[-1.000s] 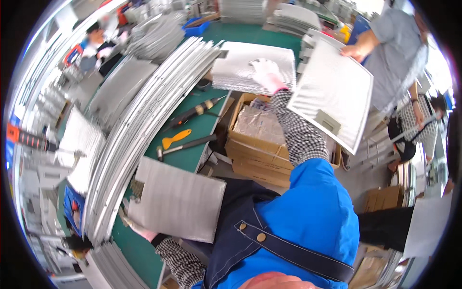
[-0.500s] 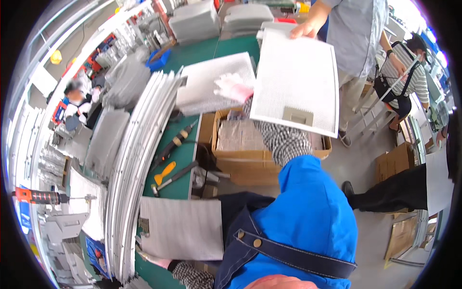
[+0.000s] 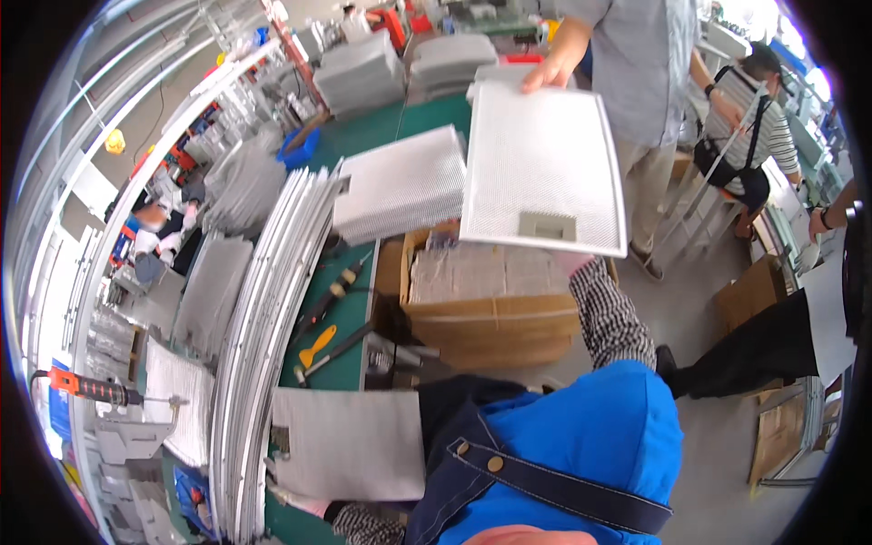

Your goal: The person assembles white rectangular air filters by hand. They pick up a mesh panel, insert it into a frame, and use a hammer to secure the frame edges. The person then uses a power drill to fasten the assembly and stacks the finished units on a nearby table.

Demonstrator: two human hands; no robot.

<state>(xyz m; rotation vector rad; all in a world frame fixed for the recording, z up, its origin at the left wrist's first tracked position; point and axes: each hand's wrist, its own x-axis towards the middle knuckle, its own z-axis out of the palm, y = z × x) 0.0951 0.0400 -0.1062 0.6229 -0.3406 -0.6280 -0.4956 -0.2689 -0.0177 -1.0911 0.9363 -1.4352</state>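
My left hand (image 3: 304,503), in a pale glove, grips the near edge of a grey metal mesh filter panel (image 3: 350,445) with a small notch plate at its left. My right hand (image 3: 570,261) is mostly hidden behind the lower edge of a white-framed mesh filter panel (image 3: 545,168); only its pinkish glove cuff shows, so its fingers cannot be seen. A co-worker's bare hand (image 3: 548,73) holds that framed panel by its top edge. Left of it lies a stack of mesh panels (image 3: 400,182).
Long metal strips (image 3: 263,336) run along the green table (image 3: 350,363). Beside them lie an electric screwdriver (image 3: 331,295), a yellow scraper (image 3: 317,345) and a hammer (image 3: 336,352). An open cardboard box (image 3: 490,327) stands below. Several people are around.
My right hand has drawn back from over the panel stack and moved right, behind the framed panel. The framed panel has shifted slightly left and down. My left hand keeps its panel.
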